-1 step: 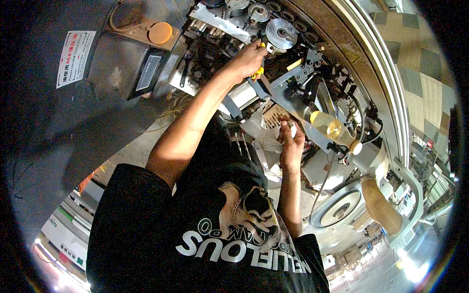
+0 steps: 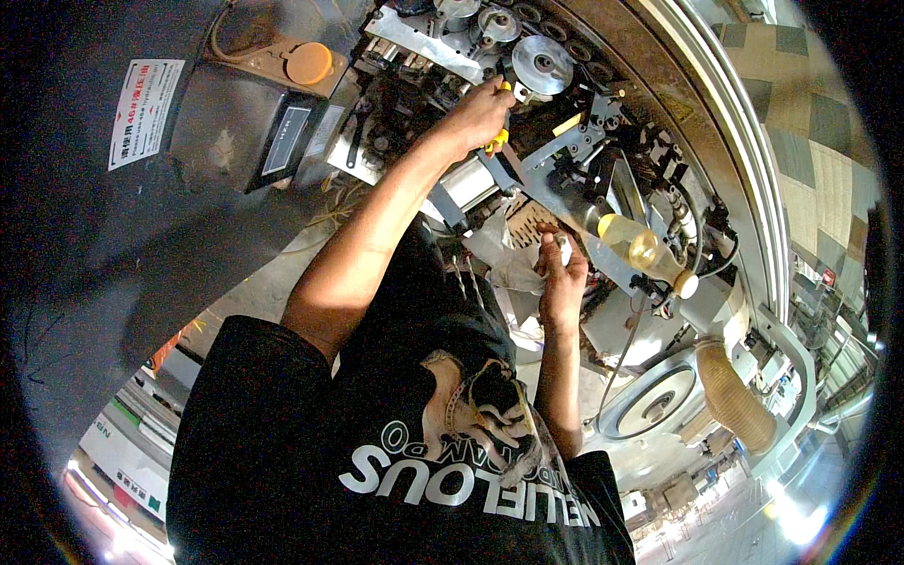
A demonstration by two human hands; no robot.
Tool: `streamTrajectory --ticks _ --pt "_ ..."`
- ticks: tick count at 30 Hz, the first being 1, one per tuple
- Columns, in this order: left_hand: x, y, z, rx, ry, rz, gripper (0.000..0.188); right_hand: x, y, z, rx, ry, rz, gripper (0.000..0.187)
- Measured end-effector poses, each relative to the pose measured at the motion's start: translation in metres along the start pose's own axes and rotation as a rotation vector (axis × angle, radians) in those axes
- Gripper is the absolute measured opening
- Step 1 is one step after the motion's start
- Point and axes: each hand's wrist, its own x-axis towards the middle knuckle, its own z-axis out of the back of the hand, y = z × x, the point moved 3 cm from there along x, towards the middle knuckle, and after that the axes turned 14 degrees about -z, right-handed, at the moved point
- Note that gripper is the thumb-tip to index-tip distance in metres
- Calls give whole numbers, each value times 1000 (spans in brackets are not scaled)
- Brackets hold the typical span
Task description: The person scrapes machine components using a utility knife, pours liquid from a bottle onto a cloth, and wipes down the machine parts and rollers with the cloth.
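Observation:
Up in the machine's works, my left hand is closed around a yellow-handled tool; its yellow parts show above and below my fingers, and its working end cannot be made out. A shiny round metal disc sits just beyond that hand. Lower and to the right, my right hand pinches a small pale piece between thumb and fingers. What that piece is cannot be told. Beside it lie a whitish cloth and a brown ridged piece.
A clear bottle of yellowish liquid lies on a grey metal plate right of my hands. An open-ended wrench rests at the left, below an orange cap. A ribbed tan hose and a round housing stand at lower right.

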Motion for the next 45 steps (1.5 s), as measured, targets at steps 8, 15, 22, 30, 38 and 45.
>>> streamTrajectory --ticks 8,15,22,30,38,45 --pt "-1 6 4 -6 20 53 43 0 0 0 28 -6 -12 23" --pt "6 3 -2 131 -24 -99 43 7 -5 6 -19 -23 8 22" --pt "1 -1 -1 46 40 56 46 2 -2 5 0 -29 -21 22" --pt "7 5 0 72 18 -46 43 4 -5 6 4 -21 -9 23" --pt "-3 1 5 44 42 41 47 1 -5 4 8 -25 -21 22" --pt "-1 17 10 97 47 -65 64 -1 -3 3 -6 -17 -24 22"
